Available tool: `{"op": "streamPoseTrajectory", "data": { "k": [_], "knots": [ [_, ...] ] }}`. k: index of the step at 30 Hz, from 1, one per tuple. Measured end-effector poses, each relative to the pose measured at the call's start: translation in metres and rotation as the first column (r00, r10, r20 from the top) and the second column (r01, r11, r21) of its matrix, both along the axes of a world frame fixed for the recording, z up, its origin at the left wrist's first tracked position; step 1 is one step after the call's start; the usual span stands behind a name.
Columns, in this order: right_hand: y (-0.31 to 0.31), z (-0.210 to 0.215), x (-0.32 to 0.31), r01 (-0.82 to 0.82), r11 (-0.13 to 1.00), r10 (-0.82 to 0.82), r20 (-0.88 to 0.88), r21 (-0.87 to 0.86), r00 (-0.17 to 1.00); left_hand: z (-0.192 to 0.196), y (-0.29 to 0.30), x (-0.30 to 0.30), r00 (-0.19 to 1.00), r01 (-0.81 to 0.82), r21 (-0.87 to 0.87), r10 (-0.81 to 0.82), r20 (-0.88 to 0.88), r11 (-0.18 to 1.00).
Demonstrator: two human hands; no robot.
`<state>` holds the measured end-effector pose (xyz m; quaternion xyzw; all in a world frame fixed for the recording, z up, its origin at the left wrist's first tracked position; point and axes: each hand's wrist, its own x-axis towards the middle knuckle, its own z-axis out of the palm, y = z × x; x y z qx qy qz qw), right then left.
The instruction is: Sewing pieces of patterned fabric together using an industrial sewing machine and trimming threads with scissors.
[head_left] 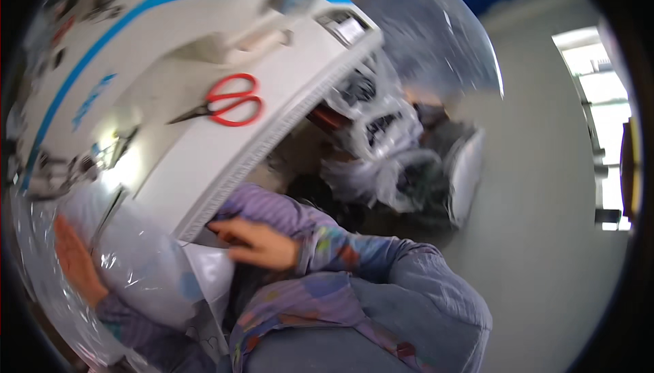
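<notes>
Pale glossy sheeting (150,271) bulges at the lower left, close to the person's body (388,315), by the near end of the white worktop (180,172). Along its outer side lies the left hand (76,264), fingers stretched out, not clenched; the right hand (266,245), blurred, is at the worktop's edge, and I cannot tell whether it grasps anything. Slick and loose, the sheeting could slide bodyward, since a flat hand seems its only visible check. Farther on, slack might snag at the brightly lit working end (114,148) of the sewing machine (146,36), because the folds sit so near. Beyond, a sweeping arm could knock the red-handled scissors (206,109). In looks, the sheeting is whitish, partly see-through, puffed in the middle and streaked with reflections.
</notes>
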<state>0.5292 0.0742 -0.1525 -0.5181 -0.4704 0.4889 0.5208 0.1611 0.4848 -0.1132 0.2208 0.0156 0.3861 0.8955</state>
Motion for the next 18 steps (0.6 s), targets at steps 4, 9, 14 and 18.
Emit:
{"op": "streamPoseTrajectory", "data": {
  "k": [4,9,14,18],
  "knots": [
    [-0.120,-0.140,0.121,0.784,0.538,-0.729,0.297,-0.309,0.617,0.038,-0.040,0.028,0.928,-0.193,0.111,0.218,-0.302,0.975],
    [-0.273,-0.249,0.264,0.865,-0.293,-0.687,0.719,-0.408,0.107,0.101,-0.110,0.071,0.435,-0.593,0.272,0.586,-0.683,0.758],
    [-0.279,-0.269,0.303,0.752,-0.513,-0.449,0.876,-0.413,0.175,0.091,-0.117,0.036,0.757,-0.235,0.237,0.331,-0.563,0.942],
    [-0.289,-0.281,0.307,0.738,-0.509,-0.573,0.814,-0.443,0.093,0.073,-0.119,0.004,0.867,-0.079,0.284,0.207,-0.454,0.955]
  ]
}}
